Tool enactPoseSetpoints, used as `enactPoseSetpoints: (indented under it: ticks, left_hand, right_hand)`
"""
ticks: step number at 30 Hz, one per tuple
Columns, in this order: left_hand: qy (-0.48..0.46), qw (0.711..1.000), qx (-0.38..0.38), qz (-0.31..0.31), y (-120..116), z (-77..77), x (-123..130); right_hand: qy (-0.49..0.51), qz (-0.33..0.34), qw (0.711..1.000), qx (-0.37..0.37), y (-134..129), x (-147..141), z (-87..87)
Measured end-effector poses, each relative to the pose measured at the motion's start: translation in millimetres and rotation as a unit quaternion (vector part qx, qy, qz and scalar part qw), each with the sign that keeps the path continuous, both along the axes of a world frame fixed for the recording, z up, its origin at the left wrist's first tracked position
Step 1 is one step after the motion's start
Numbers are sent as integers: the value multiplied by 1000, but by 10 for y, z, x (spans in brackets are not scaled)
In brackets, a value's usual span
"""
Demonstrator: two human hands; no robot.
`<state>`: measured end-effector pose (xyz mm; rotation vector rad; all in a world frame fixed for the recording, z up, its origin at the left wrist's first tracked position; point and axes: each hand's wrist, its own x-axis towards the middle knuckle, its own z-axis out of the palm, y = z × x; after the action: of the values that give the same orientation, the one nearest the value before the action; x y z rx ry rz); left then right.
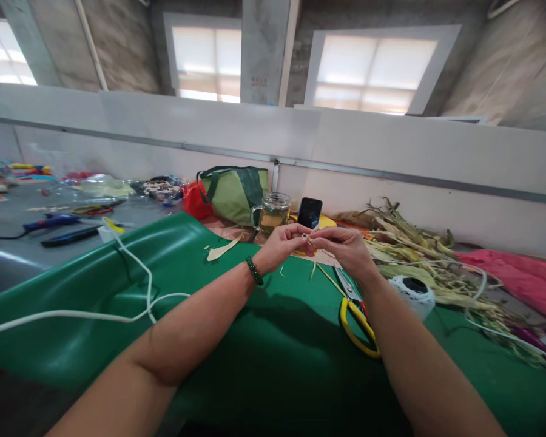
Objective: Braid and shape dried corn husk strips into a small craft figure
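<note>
My left hand (281, 247), with a dark green bead bracelet at the wrist, is closed in a pinch. My right hand (348, 250) pinches too, and its fingertips meet the left ones. Between them is a small pale strip of corn husk (308, 238), bent or looped, mostly covered by the fingers. Scissors with yellow handles (358, 331) lie just below my right hand, partly behind the forearm. A loose pale husk piece (224, 249) rests on the green mat (273, 364), left of my hands.
Behind my hands stand a glass mug (273, 212) of amber liquid and a phone (309, 213). A green bag (236, 194) sits further back. Dried corn husks (404, 243) and a white wrapped roll (414, 294) lie to the right. White cable (148, 282) crosses the mat.
</note>
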<state>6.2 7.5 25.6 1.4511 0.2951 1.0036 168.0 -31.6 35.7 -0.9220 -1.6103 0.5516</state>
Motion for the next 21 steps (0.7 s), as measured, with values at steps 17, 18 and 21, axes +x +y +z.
enactPoseSetpoints:
  ticks: [17, 18, 21]
  left_hand:
    - [2, 998, 57, 38, 24, -70, 47]
    - [3, 997, 60, 39, 17, -67, 50]
    - [7, 997, 66, 42, 0, -61, 53]
  right_hand:
    - [37, -42, 998, -35, 22, -68, -41]
    - [44, -38, 998, -40, 22, -72, -40]
    - [66, -27, 996, -49, 33, -71, -43]
